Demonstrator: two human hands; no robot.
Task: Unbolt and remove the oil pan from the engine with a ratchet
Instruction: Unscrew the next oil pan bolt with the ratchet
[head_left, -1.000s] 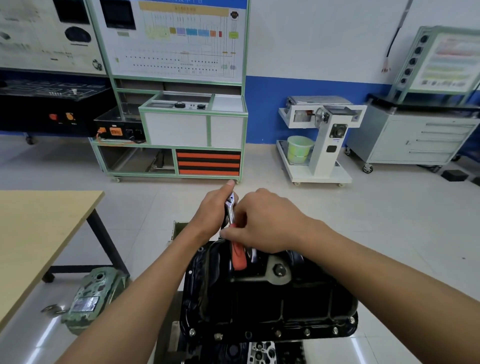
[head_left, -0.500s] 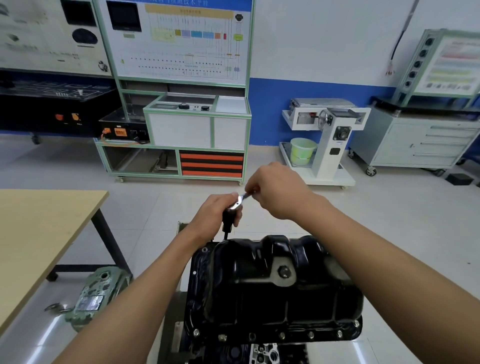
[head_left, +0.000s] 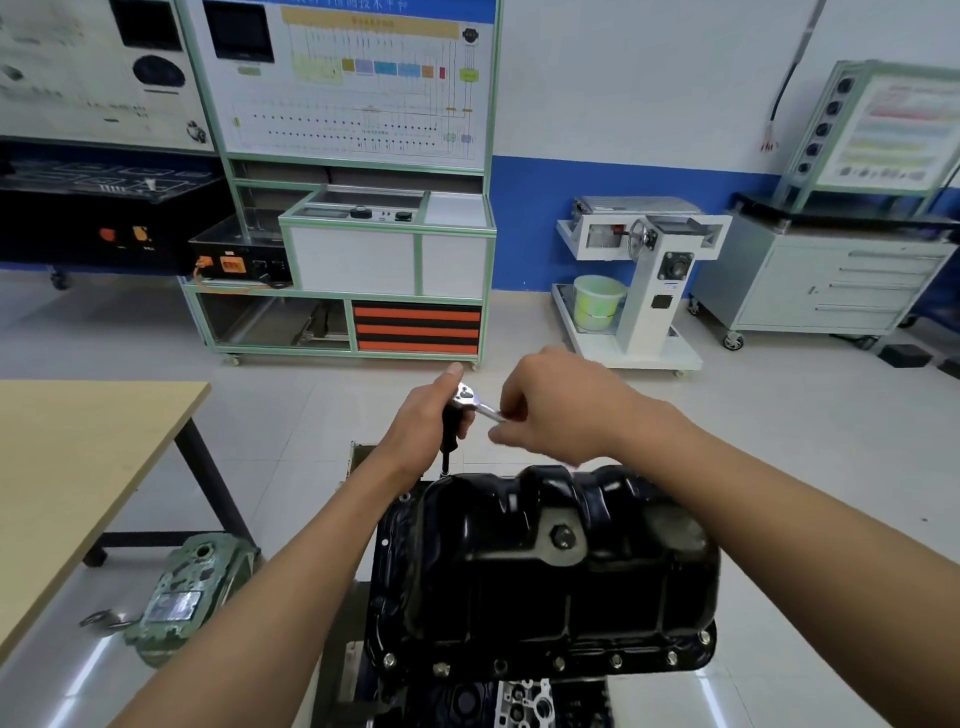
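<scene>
Black oil pan (head_left: 545, 582) sits on the engine (head_left: 519, 701), below my grip and nearer me. Head view: left hand (head_left: 415, 436) curled round the black extension (head_left: 445, 457) under the ratchet (head_left: 467, 396) head, thumb up beside it. Right hand (head_left: 561, 410) curled on the handle, just right of that. Socket tip meets the pan's far-left flange corner; the bolt itself is hidden. My take: hold the extension plumb with the left, short even swings with the right, no side load or the socket slips. Count: one ratchet, one pan, one drain plug (head_left: 561, 535), six or seven bolt heads (head_left: 615, 661) along the near flange, too blurred to fix.
</scene>
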